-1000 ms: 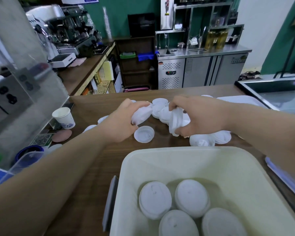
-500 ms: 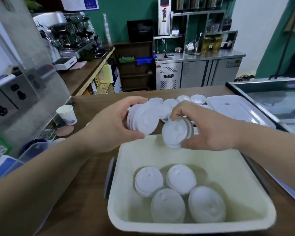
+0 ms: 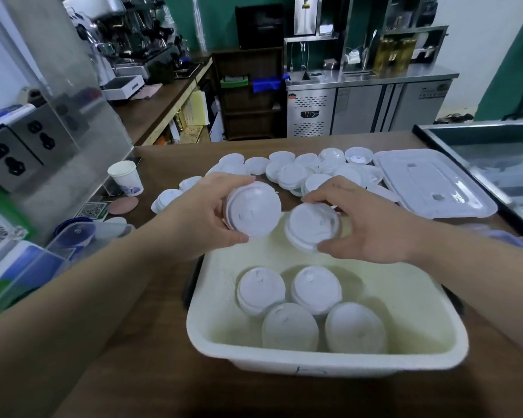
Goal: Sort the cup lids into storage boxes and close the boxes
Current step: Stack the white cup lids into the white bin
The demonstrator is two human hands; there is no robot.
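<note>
Nearest, at 6 o'clock, sits the cream storage box [image 3: 326, 362], open, with four stacks of lids [image 3: 289, 327] standing top-up in its near half. The floor of the box beyond them, toward 12 o'clock, is bare, and I judge that is where the next stacks belong.

Just above that far rim both hands hold their loads. The left hand [image 3: 200, 218], at 10 o'clock from the box's middle, grips a short stack of nested lids [image 3: 252, 214], thumb under the near edge and fingers curled over the far one. The right hand [image 3: 372, 227], at 1 o'clock, pinches a second stack [image 3: 311, 226] the same way. Both stacks are tilted, tops facing the camera.

To do this step well, level each stack before lowering it and set it down rather than dropping it, since nested lids probably splay if released high. Place the left stack at 11 o'clock and the right at 1 o'clock behind the existing four, so the rows stay tight and the box can close later.

Farther off, at 12 o'clock, many loose lids [image 3: 314, 173] remain on the counter. The flat box cover [image 3: 429, 182] lies at 2 o'clock, and a paper cup [image 3: 126, 178] stands at 10 o'clock.
</note>
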